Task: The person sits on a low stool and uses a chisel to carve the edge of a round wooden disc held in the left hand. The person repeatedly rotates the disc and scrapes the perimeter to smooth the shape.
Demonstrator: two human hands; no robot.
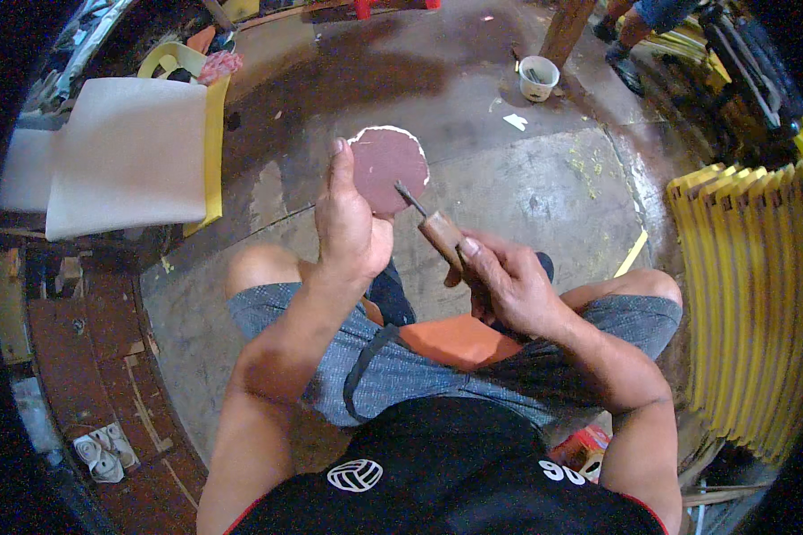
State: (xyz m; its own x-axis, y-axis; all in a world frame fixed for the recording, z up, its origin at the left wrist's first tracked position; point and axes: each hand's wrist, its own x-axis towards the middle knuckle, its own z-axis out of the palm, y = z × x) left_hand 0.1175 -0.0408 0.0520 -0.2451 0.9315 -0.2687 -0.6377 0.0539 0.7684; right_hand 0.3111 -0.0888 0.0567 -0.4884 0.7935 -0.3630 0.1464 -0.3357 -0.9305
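My left hand [348, 218] is closed on a round, reddish-brown disc [388, 165] that looks like sandpaper, its thumb along the left rim. Ragged white shows on the disc's upper and right edge. In my right hand [513, 281] is a wooden-handled tool [442, 239] with a short, narrow metal blade. The blade points up and left, and its tip overlaps the lower right part of the disc; whether it touches cannot be made out. An orange flat piece [459, 341] rests on my lap below the hands, with a black strap [370, 370] to its left.
A stack of yellow-edged pieces [745, 294] stands on the right. A white bucket [537, 80] sits by a wooden post [567, 31]. Left, a white padded panel [134, 156] leans near a dark wooden surface [85, 366]. Another person's leg [633, 40] shows at top right.
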